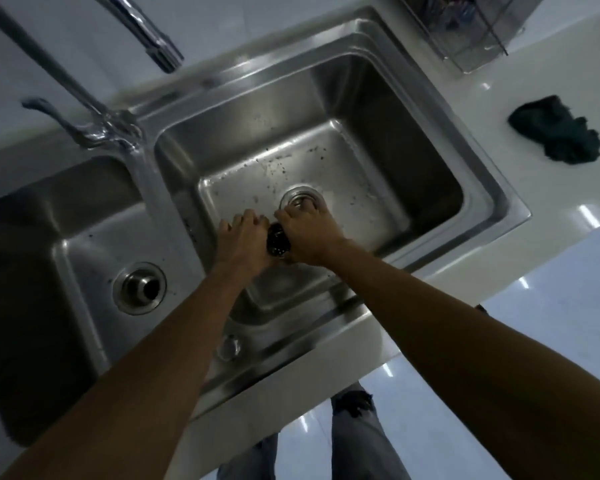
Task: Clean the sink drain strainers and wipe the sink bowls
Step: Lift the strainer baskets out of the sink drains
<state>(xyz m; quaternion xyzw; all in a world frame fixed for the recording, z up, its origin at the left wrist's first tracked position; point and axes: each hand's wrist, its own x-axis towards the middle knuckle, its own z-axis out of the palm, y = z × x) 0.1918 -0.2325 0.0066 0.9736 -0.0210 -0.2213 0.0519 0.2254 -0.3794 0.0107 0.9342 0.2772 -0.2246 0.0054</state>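
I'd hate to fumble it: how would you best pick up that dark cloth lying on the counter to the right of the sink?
Pinch the dark cloth from above at its raised, bunched middle. It lies crumpled in a loose heap on the white counter, clear of the sink rim, so the folds give the fingers something to gather, while its flat, ragged edges would likely slip or trail.

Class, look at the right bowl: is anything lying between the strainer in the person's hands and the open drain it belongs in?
Nothing visible. The strainer, held between both hands, is just short of the drain; only the right hand's own fingertips reach over the drain's rim.
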